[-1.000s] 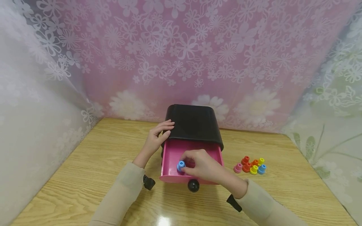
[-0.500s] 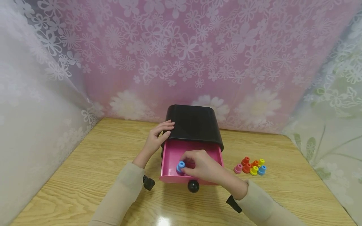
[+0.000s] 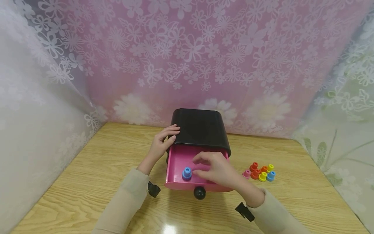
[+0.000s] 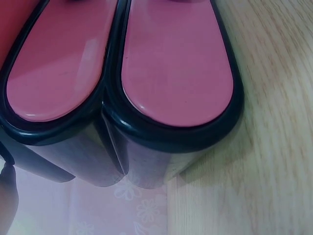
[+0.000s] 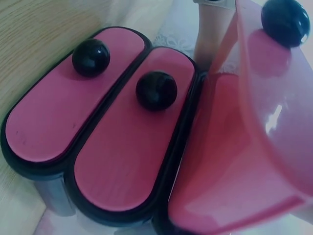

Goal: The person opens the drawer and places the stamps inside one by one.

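A small black cabinet with pink drawers stands in the middle of the table, its top drawer pulled out. Upright on the drawer floor, near the front left, is a blue cone-shaped peg with a flared base. My right hand hovers over the drawer just right of the peg, thumb and fingers spread apart and holding nothing. With its fingers extended, my left hand rests on the cabinet's upper left edge. Two lower drawers with closed fronts show in the right wrist view.
Right of the cabinet, several similar pegs stand in a cluster on the wooden table, among them a red peg, a yellow peg and a blue peg. A black ball knob juts from the open drawer's front.
My right hand has let go of the blue peg and drawn slightly right, with its fingers opened. The peg stays in the drawer. My left hand has not moved.
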A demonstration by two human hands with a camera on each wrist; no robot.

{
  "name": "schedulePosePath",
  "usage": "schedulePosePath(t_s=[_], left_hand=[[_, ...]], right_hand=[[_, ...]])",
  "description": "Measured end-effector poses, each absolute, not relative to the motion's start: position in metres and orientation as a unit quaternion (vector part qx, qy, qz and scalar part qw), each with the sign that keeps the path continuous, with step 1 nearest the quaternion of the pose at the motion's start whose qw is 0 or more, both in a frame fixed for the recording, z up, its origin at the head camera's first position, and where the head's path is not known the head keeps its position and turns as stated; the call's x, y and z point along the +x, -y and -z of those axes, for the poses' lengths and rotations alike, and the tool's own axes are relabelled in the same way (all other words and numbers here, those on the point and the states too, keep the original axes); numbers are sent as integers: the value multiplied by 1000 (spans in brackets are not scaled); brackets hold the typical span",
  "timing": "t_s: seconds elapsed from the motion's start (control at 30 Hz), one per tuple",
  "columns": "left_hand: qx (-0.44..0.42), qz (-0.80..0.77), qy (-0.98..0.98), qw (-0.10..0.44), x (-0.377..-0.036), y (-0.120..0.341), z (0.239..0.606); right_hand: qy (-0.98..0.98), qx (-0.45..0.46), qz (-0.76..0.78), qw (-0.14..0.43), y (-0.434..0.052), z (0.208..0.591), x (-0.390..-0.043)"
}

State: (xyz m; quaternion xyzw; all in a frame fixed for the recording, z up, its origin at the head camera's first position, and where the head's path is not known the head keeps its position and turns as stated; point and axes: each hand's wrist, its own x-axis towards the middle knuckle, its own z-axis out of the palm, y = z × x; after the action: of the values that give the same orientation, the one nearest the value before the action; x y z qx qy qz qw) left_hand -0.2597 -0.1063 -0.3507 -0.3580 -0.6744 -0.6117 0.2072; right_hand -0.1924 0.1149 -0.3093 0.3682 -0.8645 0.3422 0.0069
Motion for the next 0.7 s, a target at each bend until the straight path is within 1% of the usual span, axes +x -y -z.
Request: schedulePosePath(t_s=[0.27,0.7], left_hand=[[-365,610,669,216,-260,107,352],[-363,615,668,210,-260,107,352]], right_hand=[[864,336,-374,17,-133,305,-189],[874,286,-390,45,-169,302,-183]])
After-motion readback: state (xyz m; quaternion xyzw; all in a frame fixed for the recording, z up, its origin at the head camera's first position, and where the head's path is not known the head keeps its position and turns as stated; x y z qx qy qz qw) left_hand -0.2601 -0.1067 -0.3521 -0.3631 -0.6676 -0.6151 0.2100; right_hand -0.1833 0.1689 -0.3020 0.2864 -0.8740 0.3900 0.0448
